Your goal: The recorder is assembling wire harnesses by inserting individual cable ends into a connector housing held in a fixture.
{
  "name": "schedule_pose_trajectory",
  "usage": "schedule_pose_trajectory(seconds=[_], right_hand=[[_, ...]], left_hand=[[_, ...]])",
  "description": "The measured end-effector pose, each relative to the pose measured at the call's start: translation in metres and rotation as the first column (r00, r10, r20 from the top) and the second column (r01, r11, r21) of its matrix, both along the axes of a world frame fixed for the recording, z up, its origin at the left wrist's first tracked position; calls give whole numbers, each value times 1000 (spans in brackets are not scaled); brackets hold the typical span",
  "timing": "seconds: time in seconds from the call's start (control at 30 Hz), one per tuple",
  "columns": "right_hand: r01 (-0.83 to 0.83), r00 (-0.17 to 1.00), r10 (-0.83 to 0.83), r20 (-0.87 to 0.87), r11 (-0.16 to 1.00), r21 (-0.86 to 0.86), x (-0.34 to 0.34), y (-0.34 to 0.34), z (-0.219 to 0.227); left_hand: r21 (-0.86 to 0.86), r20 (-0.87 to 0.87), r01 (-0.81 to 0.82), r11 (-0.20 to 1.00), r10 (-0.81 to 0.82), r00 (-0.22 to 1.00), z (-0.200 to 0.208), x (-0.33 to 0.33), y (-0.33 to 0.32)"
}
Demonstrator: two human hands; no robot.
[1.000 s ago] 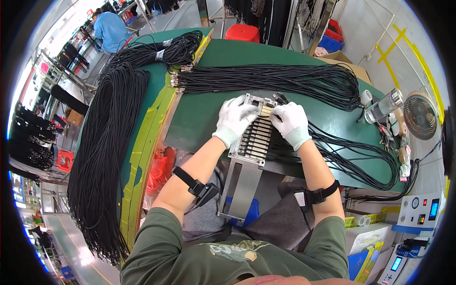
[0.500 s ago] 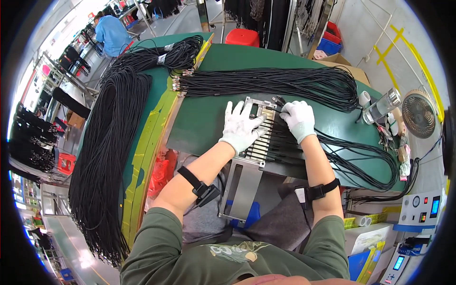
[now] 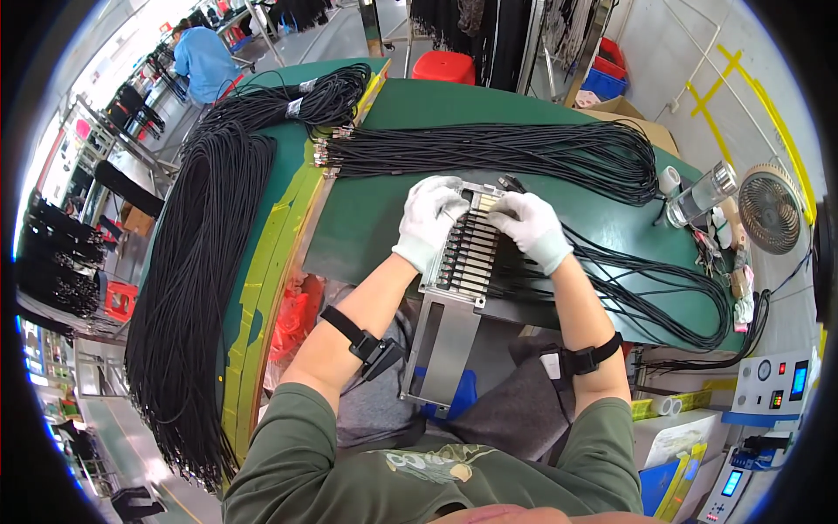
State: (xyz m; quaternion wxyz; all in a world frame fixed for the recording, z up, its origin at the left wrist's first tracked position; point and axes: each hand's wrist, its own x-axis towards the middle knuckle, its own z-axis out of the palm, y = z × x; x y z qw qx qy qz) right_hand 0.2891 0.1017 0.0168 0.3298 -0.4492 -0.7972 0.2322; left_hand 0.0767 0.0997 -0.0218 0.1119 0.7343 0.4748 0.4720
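Observation:
A metal fixture (image 3: 472, 284) with a row of narrow slots lies at the table's front edge. Pale strips and black cable ends sit side by side in it. My left hand (image 3: 428, 220), in a white glove, is closed at the fixture's upper left side, fingertips bent over the slots. Across from it, my white-gloved right hand (image 3: 531, 229) pinches at the upper right ends of the strips. What either hand holds is hidden by the fingers. Black cables (image 3: 646, 271) run from the fixture's right side under my right wrist and loop over the table.
A long bundle of black cables (image 3: 489, 148) with metal ends lies behind the fixture. Another thick bundle (image 3: 201, 288) hangs over the left edge. A bottle (image 3: 703, 194) and fan (image 3: 771, 208) stand at the right. A red stool (image 3: 443, 67) stands behind; a person (image 3: 204, 63) sits far left.
My left hand has gone from spread flat over the slots to bent fingers at the fixture's left side, baring the strips. My right hand has moved left and down onto the fixture's upper end.

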Motion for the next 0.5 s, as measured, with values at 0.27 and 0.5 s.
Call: schedule_pose_trajectory(seconds=[0.27, 0.5], right_hand=[[56, 956, -117, 269, 973, 223, 9, 8, -9], [87, 912, -189, 363, 956, 279, 12, 14, -14]], left_hand=[[-84, -161, -233, 969, 218, 963, -3, -4, 3], [-187, -146, -250, 950, 224, 964, -10, -6, 5]])
